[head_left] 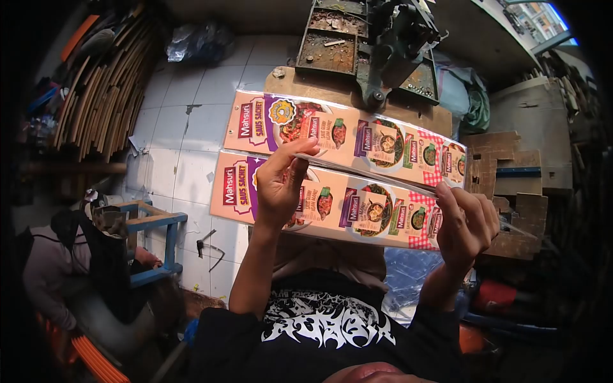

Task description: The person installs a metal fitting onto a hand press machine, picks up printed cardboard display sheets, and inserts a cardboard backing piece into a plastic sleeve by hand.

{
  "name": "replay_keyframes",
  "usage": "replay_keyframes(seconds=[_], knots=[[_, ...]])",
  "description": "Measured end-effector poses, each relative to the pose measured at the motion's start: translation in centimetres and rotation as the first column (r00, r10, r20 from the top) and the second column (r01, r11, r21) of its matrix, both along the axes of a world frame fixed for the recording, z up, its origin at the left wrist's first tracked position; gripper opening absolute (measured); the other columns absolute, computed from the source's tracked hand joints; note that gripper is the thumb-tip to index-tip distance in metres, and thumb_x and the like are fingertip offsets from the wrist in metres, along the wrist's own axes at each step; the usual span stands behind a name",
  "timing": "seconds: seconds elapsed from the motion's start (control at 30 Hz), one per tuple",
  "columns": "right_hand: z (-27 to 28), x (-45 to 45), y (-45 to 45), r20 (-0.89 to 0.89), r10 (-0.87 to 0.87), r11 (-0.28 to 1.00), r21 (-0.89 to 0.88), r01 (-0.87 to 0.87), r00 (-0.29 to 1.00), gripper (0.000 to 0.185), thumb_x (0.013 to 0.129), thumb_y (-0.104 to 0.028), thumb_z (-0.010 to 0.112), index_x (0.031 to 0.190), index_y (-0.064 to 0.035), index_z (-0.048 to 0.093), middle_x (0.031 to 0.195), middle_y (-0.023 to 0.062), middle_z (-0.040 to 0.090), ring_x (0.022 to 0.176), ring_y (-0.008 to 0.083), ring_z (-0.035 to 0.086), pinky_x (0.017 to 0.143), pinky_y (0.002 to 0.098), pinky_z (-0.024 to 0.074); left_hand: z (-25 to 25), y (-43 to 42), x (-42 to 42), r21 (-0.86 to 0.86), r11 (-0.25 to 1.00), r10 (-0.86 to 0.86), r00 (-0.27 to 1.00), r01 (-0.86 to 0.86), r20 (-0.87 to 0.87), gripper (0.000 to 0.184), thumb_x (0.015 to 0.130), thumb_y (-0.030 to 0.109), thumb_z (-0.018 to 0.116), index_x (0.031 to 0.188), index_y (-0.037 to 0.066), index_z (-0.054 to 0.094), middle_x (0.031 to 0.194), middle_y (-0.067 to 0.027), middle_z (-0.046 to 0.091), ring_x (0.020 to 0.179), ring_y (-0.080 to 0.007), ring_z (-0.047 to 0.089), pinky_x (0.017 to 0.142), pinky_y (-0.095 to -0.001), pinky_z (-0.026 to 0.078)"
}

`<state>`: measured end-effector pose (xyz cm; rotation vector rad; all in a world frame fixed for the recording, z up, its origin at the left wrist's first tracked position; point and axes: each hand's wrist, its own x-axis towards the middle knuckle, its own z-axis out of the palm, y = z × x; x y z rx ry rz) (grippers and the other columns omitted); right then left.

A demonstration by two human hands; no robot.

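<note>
Two long printed panels in clear film lie side by side, the far panel (348, 133) and the near panel (239, 185), both marked "Mahsuri Saus Sachet". Over the left part of the near panel is my left hand (281, 182), fingers bent together and fingertips at the gap between the panels; what they pinch is too small to make out. At the right end, my right hand (466, 220) has its fingers curled round a thin clear strip (520, 231) that sticks out to the right.
Beyond the panels stands a dark metal machine (396, 64) with trays of small parts. Stacked boards (102, 96) lean at the left. A seated person (60, 274) is at lower left beside a blue frame (169, 242). Cut brown boards (504, 191) lie at right.
</note>
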<state>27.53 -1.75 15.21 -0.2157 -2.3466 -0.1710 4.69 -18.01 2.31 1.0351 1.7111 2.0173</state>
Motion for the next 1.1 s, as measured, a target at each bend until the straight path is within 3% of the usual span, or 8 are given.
replay_keyframes(seconds=[0.07, 0.23, 0.43, 0.53, 0.7, 0.8, 0.97, 1.1], knots=[[-0.2, -0.1, 0.8, 0.015, 0.021, 0.998, -0.061, -0.020, 1.000, 0.038, 0.074, -0.003, 0.072, 0.111, -0.0133, 0.075, 0.080, 0.0027, 0.066, 0.062, 0.0175, 0.062, 0.054, 0.0301, 0.0428, 0.4, -0.1, 0.2, -0.028, 1.000, 0.008, 0.998, -0.006, 0.060, 0.032, 0.101, 0.025, 0.060, 0.112, -0.004, 0.068, 0.077, -0.0017, 0.061, 0.067, -0.0058, 0.053, 0.058, -0.0228, 0.042], [-1.7, -1.3, 2.4, 0.073, 0.121, 0.945, -0.315, -0.092, 0.990, 0.048, 0.076, 0.002, 0.071, 0.123, -0.0071, 0.069, 0.078, 0.0080, 0.064, 0.059, 0.0216, 0.061, 0.052, 0.0357, 0.0458, 2.3, -0.7, 0.0, -0.127, 0.991, 0.057, 0.981, -0.034, 0.186, 0.026, 0.099, 0.019, 0.064, 0.109, -0.005, 0.068, 0.078, 0.0024, 0.064, 0.070, -0.0029, 0.054, 0.060, -0.0200, 0.042], [-4.9, -1.8, 3.0, 0.256, 0.167, 0.872, -0.489, -0.021, 0.952, 0.065, 0.081, 0.005, 0.068, 0.141, -0.0149, 0.053, 0.080, 0.0103, 0.055, 0.062, 0.0263, 0.060, 0.056, 0.0394, 0.0486, 2.9, 0.2, -1.5, -0.150, 0.988, 0.078, 0.978, -0.048, 0.195, 0.029, 0.097, 0.016, 0.067, 0.116, -0.006, 0.066, 0.088, -0.0014, 0.069, 0.078, -0.0049, 0.059, 0.069, -0.0203, 0.047], [-6.6, -2.0, 2.4, 0.206, 0.230, 0.652, -0.758, 0.006, 0.951, 0.062, 0.084, 0.009, 0.061, 0.142, -0.0107, 0.052, 0.084, 0.0154, 0.055, 0.074, 0.0297, 0.060, 0.069, 0.0398, 0.0494, 2.8, 1.4, -3.3, -0.230, 0.973, 0.024, 0.977, 0.026, 0.212, 0.030, 0.096, 0.013, 0.067, 0.122, -0.002, 0.064, 0.089, -0.0049, 0.070, 0.079, -0.0065, 0.061, 0.070, -0.0218, 0.049], [-8.5, -1.7, 2.5, 0.251, 0.145, 0.536, -0.833, 0.137, 0.957, 0.053, 0.091, 0.001, 0.059, 0.143, -0.0080, 0.051, 0.087, 0.0165, 0.058, 0.079, 0.0311, 0.061, 0.077, 0.0366, 0.0487, 3.6, 5.4, -4.6, -0.336, 0.928, -0.056, 0.950, 0.164, 0.307, 0.030, 0.095, 0.013, 0.063, 0.123, 0.001, 0.064, 0.086, -0.0073, 0.070, 0.071, -0.0091, 0.063, 0.057, -0.0249, 0.050], [-9.1, -1.3, 3.2, 0.283, 0.057, 0.472, -0.853, 0.224, 0.958, 0.048, 0.092, 0.004, 0.056, 0.140, -0.0043, 0.053, 0.121, 0.0225, 0.065, 0.105, 0.0284, 0.065, 0.093, 0.0319, 0.0480, 2.8, 7.4, -5.6, -0.453, 0.866, -0.129, 0.971, 0.210, 0.202, 0.030, 0.095, 0.015, 0.064, 0.123, 0.002, 0.065, 0.087, -0.0081, 0.069, 0.073, -0.0100, 0.063, 0.060, -0.0255, 0.051], [-10.4, -0.9, 4.8, 0.215, 0.004, 0.525, -0.831, 0.181, 0.977, 0.047, 0.093, 0.001, 0.057, 0.139, -0.0063, 0.055, 0.096, 0.0195, 0.065, 0.086, 0.0295, 0.064, 0.082, 0.0352, 0.0498, 0.3, 10.0, -6.0, -0.427, 0.852, -0.212, 0.946, 0.302, 0.247, 0.031, 0.094, 0.014, 0.065, 0.122, 0.002, 0.065, 0.090, -0.0084, 0.069, 0.080, -0.0100, 0.063, 0.068, -0.0245, 0.052], [-10.2, -0.9, 5.6, 0.208, -0.048, 0.538, -0.819, 0.201, 0.977, 0.048, 0.092, 0.002, 0.058, 0.139, -0.0065, 0.055, 0.096, 0.0199, 0.065, 0.085, 0.0291, 0.064, 0.082, 0.0339, 0.0496, -0.1, 10.5, -5.4, -0.246, 0.893, -0.227, 0.850, 0.376, 0.475, 0.038, 0.094, 0.012, 0.063, 0.130, 0.002, 0.058, 0.086, -0.0079, 0.067, 0.066, -0.0127, 0.067, 0.051, -0.0258, 0.055]])
